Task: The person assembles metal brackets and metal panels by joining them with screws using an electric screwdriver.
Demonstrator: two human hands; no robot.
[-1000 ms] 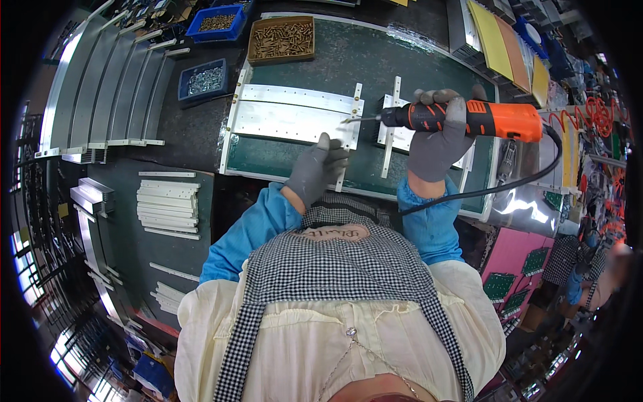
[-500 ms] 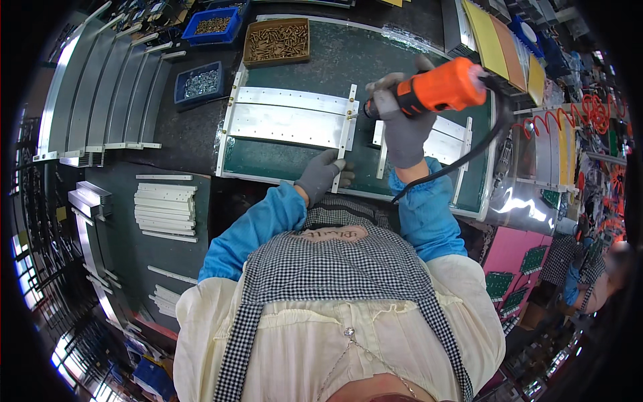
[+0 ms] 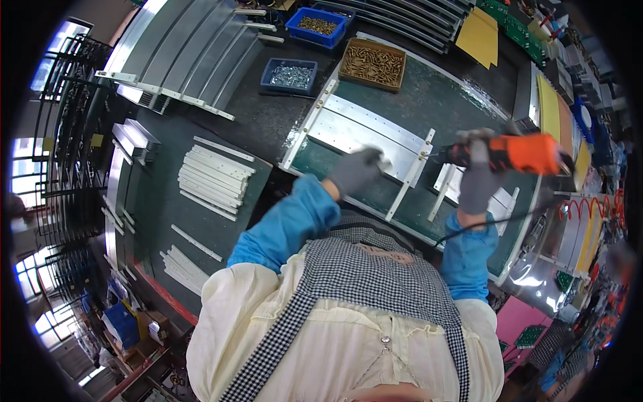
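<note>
Across the green-matted surface (image 3: pixel 462 87) lay the metal panel (image 3: pixel 365 134), pinned flat by the gloved left hand (image 3: pixel 355 171) while the right hand (image 3: pixel 479 177) gripped an orange power screwdriver (image 3: pixel 516 153) at its crossbar (image 3: pixel 410 175), so fastening looked underway, with more holes apparently unfilled.

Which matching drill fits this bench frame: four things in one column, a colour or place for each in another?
Things:
1. power screwdriver
2. left hand
3. tray of brass-coloured screws
4. stack of white strips

Descriptions:
A. resting on the metal panel
B. orange body, gripped by the right hand
C. brown, at the mat's far edge
D. on the dark surface left of the panel

Pairs: 1-B, 2-A, 3-C, 4-D
</note>
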